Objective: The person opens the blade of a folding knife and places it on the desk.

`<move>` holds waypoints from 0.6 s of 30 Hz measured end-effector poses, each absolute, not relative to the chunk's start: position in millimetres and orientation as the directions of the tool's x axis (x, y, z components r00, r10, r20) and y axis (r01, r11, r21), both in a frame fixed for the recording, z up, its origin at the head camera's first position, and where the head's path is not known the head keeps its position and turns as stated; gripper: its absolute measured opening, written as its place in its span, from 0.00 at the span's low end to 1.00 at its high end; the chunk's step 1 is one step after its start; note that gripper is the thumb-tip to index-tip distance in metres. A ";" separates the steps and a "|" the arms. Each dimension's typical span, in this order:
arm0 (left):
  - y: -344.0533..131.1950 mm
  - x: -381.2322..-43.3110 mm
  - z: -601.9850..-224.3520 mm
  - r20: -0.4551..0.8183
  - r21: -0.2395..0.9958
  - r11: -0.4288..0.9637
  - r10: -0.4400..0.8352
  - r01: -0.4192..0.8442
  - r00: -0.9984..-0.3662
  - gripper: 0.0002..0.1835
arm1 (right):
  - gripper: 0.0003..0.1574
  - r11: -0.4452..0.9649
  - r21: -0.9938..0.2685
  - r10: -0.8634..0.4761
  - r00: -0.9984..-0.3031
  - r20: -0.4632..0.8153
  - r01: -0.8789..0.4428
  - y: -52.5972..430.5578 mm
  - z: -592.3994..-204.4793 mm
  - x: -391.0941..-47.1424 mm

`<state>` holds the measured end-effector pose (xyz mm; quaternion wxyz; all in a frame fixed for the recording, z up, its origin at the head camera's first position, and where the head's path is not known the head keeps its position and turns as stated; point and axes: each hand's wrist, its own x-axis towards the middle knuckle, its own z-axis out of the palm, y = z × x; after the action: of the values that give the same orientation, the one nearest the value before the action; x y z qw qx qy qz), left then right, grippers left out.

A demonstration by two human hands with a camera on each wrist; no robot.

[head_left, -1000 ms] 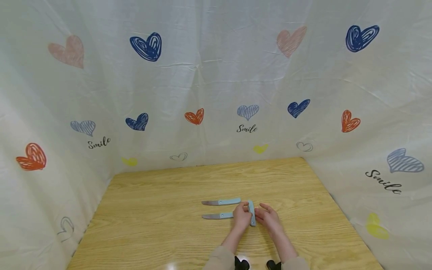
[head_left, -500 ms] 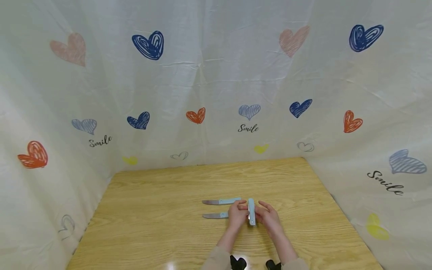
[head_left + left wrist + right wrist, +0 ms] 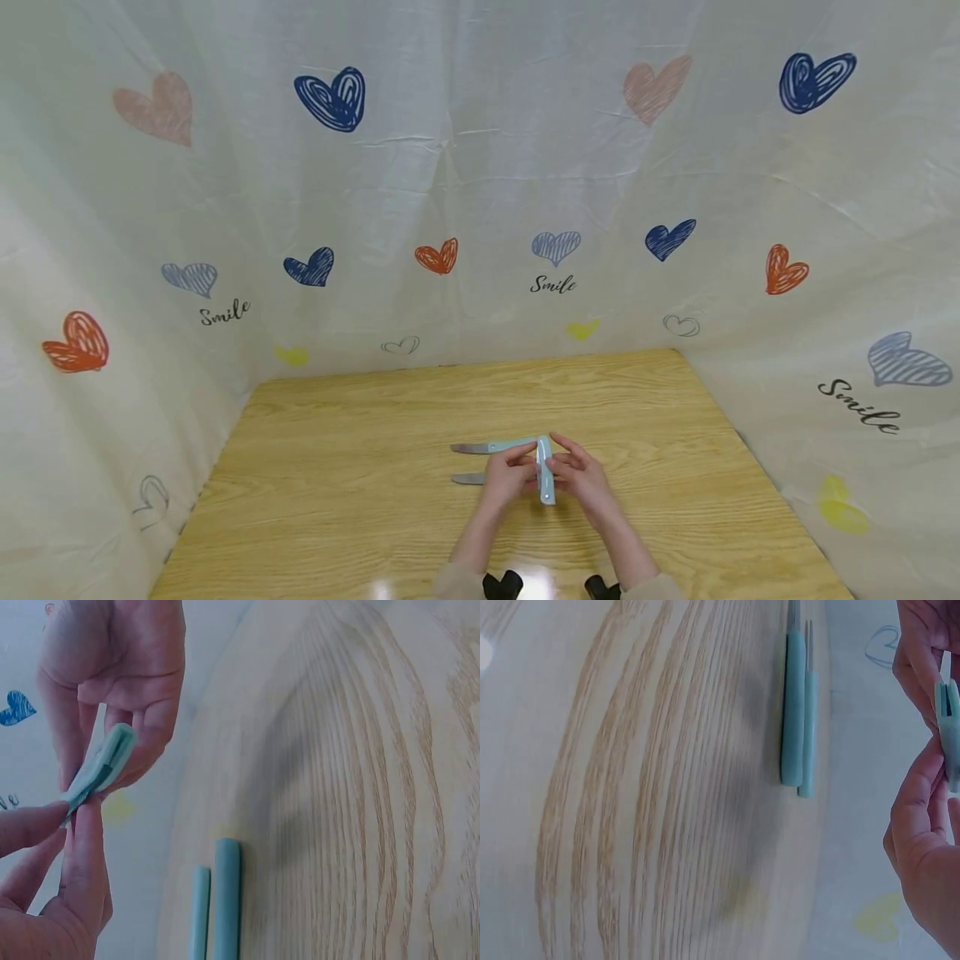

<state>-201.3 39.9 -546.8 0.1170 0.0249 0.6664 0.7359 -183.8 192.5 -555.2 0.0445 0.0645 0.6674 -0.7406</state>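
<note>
A folding knife (image 3: 547, 475) with a light blue handle stands roughly lengthwise between both hands above the table. My right hand (image 3: 588, 482) holds its handle from the right side. From the left, my left hand (image 3: 507, 477) pinches the slotted edge between thumb and fingers, as the left wrist view shows at the knife (image 3: 101, 769). A thin pale strip shows along that edge; how far the blade is out cannot be told. Two opened knives lie left of the hands: the far knife (image 3: 471, 448) and the near knife (image 3: 468, 479), whose handle is mostly hidden behind my left hand.
The wood-grain table (image 3: 337, 475) reaches back to a pale curtain (image 3: 480, 183) printed with hearts, which also hangs on the left and right. In the right wrist view, the lying knives' handles (image 3: 793, 712) are close together.
Both hands have shifted a little to the left with the folding knife. My left hand now covers more of the near knife. The two lying knives have stayed in place.
</note>
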 end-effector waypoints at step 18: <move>-9.7 -183.0 -547.9 -0.139 0.973 -0.140 0.278 -0.183 -0.951 0.25 | 0.36 -0.111 -0.978 -0.229 -0.962 -0.149 0.178 164.1 -545.1 -172.0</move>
<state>-183.0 -9.7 -547.9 0.1528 0.0373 0.6376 0.7541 -172.0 164.1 -545.1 0.1364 -0.0194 0.6525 -0.7451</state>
